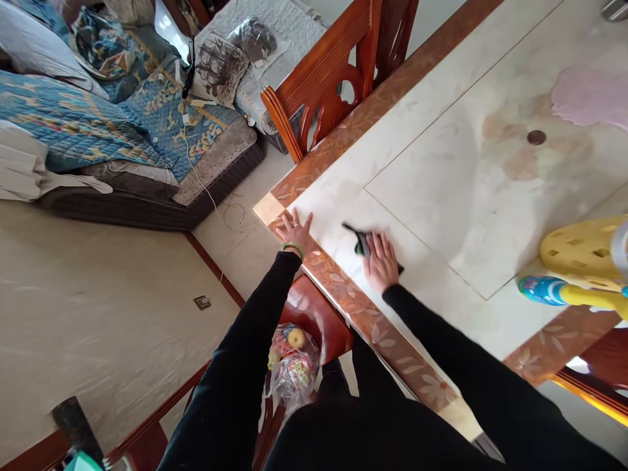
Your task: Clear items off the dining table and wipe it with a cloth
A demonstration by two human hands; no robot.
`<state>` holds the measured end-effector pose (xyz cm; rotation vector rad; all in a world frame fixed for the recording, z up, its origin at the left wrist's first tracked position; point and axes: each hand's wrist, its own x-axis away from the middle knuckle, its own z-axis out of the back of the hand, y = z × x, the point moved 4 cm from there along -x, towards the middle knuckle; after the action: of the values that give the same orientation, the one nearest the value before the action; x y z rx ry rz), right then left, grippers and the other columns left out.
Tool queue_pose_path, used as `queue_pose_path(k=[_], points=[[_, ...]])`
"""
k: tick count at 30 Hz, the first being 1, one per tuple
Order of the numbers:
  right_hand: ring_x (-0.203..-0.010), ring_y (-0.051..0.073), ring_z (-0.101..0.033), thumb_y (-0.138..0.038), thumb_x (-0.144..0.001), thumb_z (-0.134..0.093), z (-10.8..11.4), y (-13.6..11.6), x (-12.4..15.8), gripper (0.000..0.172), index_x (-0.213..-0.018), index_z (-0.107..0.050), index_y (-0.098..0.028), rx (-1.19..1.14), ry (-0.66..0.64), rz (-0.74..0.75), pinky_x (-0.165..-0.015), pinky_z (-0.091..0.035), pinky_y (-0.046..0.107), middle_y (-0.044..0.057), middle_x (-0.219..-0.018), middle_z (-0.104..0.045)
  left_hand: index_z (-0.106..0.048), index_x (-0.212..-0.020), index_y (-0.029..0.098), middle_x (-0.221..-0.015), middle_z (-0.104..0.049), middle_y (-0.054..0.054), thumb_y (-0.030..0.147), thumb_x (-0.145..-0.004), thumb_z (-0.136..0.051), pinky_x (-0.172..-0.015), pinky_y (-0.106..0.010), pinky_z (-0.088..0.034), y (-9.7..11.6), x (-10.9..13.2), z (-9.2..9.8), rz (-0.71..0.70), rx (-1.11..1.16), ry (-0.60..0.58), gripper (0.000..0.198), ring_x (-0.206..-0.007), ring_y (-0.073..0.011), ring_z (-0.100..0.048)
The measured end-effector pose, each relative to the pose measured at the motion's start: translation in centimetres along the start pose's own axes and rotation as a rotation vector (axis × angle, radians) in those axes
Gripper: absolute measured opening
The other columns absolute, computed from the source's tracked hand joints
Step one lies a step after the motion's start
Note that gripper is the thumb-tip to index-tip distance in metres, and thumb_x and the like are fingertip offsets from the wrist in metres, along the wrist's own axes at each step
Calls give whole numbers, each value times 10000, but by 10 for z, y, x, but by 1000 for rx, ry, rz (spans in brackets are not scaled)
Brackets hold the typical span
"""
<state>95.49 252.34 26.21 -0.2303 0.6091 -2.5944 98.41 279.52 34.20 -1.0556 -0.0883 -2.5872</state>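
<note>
My left hand [297, 235] lies with its fingers spread on the patterned brown border near the corner of the pale table [422, 170]. A green bangle circles that wrist, and the hand holds nothing. On the white tabletop, my right hand [381, 263] presses down on a dark cloth [362, 239], its fingers close together over it. Part of the cloth sticks out to the left of the fingers, and a small edge shows on the other side. The rest of it is hidden under the palm.
At the right stand a yellow perforated plastic item [579, 247] and a blue-and-yellow bottle [544, 290]. A pink patch [591, 95] lies farther back. Wooden chairs [324, 59] flank the table; a bag of fruit [296, 366] sits on the near red seat [314, 301]. Beyond is a sofa [147, 131].
</note>
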Motion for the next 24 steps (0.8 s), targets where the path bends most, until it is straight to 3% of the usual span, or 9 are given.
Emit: queue_pose_path(k=[3,6,9,12,15,19,20,22,24], points=[[-1704,382,-194,-369,-1065,-367,4,1,-141,725,-1718,-384,-54,-39,47,-27,-1368,-231,640,185,-1803,-259,-47,-1787,394,-1838,171,-157,583,-727,-955,-1249,-813,-255,-1,-3,-4,6,4,-4,1408,-1685,-543,60],[-1709,374,-152,-332,-1046,-411,6,6,-253,742,-1712,-354,-10,-46,70,-41,-1376,-170,630,211,-1813,-208,-40,-1789,382,-1840,164,-155,571,-736,-948,-1247,-826,-236,-2,-4,-7,7,8,-18,1403,-1681,-549,77],[-1711,382,-93,-301,-1084,-351,4,12,-326,729,-1715,-264,54,1,59,-80,-1365,-113,628,267,-1813,-129,-41,-1792,361,-1838,172,-159,532,-746,-947,-1247,-833,-218,-1,-3,-7,1,15,-29,1395,-1671,-564,103],[-1714,378,-76,-278,-1122,-236,0,3,-350,689,-1705,-226,89,0,57,-76,-1341,-110,672,310,-1800,-99,-34,-1790,377,-1834,192,-147,537,-734,-953,-1251,-829,-212,-1,-3,-7,10,17,-37,1408,-1672,-558,114],[-1709,393,-134,-274,-1082,-351,-5,-30,-300,701,-1706,-308,45,-36,4,22,-1363,-160,660,257,-1809,-170,-30,-1790,374,-1834,186,-158,543,-743,-949,-1250,-825,-223,-2,-3,-5,11,4,-36,1403,-1677,-553,97],[-1698,353,-228,-283,-1063,-392,-9,-70,-134,678,-1700,-421,-55,-58,-128,313,-1388,-255,564,155,-1796,-300,-35,-1787,389,-1834,189,-155,552,-730,-956,-1252,-810,-241,-3,0,0,18,3,-26,1411,-1680,-548,82],[-1699,332,-235,-296,-1072,-380,-8,-66,-90,665,-1704,-436,-96,-57,-154,366,-1389,-273,538,126,-1796,-309,-42,-1787,390,-1834,188,-155,556,-724,-960,-1253,-807,-246,-3,0,1,18,5,-22,1414,-1680,-549,80],[-1685,313,-288,-293,-1066,-376,-2,-33,-22,664,-1710,-443,-142,-36,-185,375,-1381,-313,522,97,-1785,-341,-54,-1789,381,-1836,175,-163,562,-722,-960,-1252,-803,-254,-2,1,2,12,2,-17,1412,-1680,-550,71],[-1651,347,-363,-278,-1034,-385,11,29,1,698,-1727,-424,-201,-12,-131,237,-1347,-356,586,94,-1752,-410,-52,-1790,372,-1836,160,-175,564,-729,-956,-1250,-801,-259,-2,2,3,9,-3,-18,1407,-1682,-547,58]])
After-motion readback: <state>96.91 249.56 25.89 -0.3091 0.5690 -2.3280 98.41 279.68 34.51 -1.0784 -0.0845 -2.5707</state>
